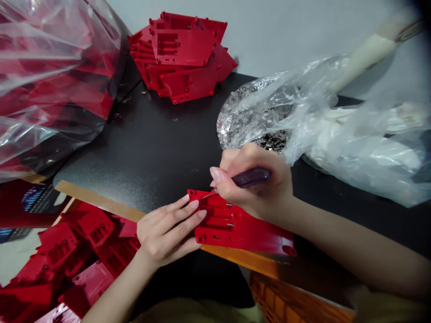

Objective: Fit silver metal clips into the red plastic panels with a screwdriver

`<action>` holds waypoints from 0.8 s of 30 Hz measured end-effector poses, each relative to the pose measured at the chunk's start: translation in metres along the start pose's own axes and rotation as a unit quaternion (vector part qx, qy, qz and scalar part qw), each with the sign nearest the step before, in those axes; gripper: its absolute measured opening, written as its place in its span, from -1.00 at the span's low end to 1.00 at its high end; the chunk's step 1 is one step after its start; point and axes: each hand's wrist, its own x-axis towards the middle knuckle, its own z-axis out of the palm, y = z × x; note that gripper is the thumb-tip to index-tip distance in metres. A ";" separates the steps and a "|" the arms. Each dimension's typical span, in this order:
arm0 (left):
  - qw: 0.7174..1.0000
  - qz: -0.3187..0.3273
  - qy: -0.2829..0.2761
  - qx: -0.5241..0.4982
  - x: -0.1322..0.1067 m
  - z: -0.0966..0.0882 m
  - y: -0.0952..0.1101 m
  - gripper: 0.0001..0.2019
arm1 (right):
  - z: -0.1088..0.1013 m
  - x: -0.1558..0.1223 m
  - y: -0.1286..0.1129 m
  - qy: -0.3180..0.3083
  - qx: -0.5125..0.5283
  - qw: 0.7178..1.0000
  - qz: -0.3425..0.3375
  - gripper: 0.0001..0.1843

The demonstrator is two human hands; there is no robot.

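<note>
Left hand (168, 233) open and flat, lying on a red plastic panel (245, 231) at the near edge of the black desk (141, 148). Right hand (254, 184) closed around a purple screwdriver (251, 177), the handle mostly hidden by fingers. Thin tip over the panel's corner, too small to tell if touching. Small screws (230, 224) in the panel. Near the hands, a clear bag of shiny metal bits (252, 119), hard to make out. Stack of red panels (182, 58) at the far edge. More red panels (81, 251) cut off at the bottom left corner.

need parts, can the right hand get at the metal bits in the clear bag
Probably yes. The right hand sits beside the clear bag, nothing between them, though it grips a purple-handled screwdriver and the bag's film partly covers the metal bits.
</note>
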 end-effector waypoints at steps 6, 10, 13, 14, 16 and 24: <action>1.000 -0.003 0.014 0.001 -0.002 0.002 0.001 -0.70 | -0.001 0.001 0.012 0.026 0.039 0.999 -0.023 -0.72; 1.000 0.002 0.014 0.003 -0.002 0.003 0.000 -0.70 | -0.002 0.001 0.012 0.019 0.038 0.999 -0.002 -0.71; 1.000 0.005 0.006 0.002 -0.002 0.002 -0.001 -0.71 | -0.001 0.002 0.009 0.025 0.035 0.999 0.003 -0.72; 1.000 0.005 0.003 0.001 -0.002 0.001 -0.001 -0.71 | -0.001 0.002 0.008 0.025 0.033 0.999 0.007 -0.72; 1.000 0.004 -0.002 -0.003 -0.002 0.001 -0.001 -0.71 | -0.001 0.002 0.006 0.018 0.030 0.999 0.016 -0.71; 1.000 -0.012 -0.007 -0.012 -0.006 0.002 0.000 -0.70 | -0.002 0.002 0.001 0.022 0.018 0.999 0.030 -0.71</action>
